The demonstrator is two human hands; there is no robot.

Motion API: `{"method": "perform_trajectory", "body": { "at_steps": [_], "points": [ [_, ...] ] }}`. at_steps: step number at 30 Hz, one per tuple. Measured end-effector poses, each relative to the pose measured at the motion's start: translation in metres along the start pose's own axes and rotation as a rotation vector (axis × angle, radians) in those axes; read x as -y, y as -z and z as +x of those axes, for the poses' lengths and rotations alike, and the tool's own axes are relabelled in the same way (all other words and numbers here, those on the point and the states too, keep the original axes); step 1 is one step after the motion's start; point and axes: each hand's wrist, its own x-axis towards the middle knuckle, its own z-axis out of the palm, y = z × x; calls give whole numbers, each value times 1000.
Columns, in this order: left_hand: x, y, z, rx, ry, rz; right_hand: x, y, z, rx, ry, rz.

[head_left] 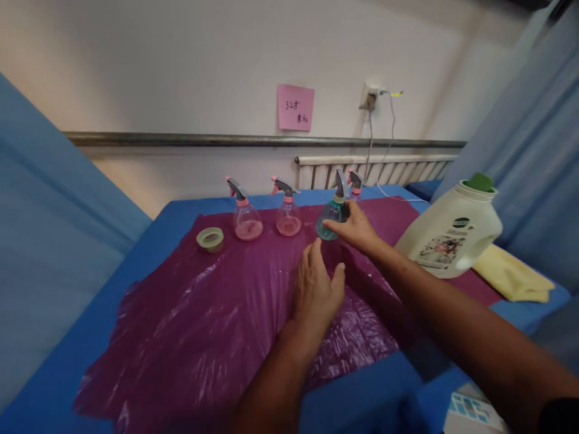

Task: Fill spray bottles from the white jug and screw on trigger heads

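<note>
Right hand [357, 228] closes thumb and fingers round green bottle [332, 212], long axis near upright; lifted or standing, cannot tell. Left hand [314, 282] empty, thumb spread; bottle lies just beyond its fingertips, slightly right. Purple sheet [203, 337] below.

Teal spray bottle [329, 212], grey trigger head [341, 183]; pink liquid [288, 226]; purple sheet [199, 325]; yellow cloth [513, 275].

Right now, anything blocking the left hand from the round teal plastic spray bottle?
Nothing visible stands between the left hand and the teal spray bottle; the right hand, holding it, covers part of its right side.
</note>
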Motion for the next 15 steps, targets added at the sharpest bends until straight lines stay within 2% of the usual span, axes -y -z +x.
{"method": "perform_trajectory", "body": {
  "at_steps": [3, 6, 10, 15],
  "points": [
    [-3, 0, 0, 26, -13, 6, 14, 25, -35, 44, 14, -26],
    [-5, -2, -1, 69, -32, 11, 27, 37, -69, 78, -6, -34],
    [-4, -6, -1, 113, -58, 36, 38, 36, -100, 68, -53, -65],
    [1, -7, 1, 156, 12, 70, 37, 27, -119, 46, -48, -73]
  ]
}}
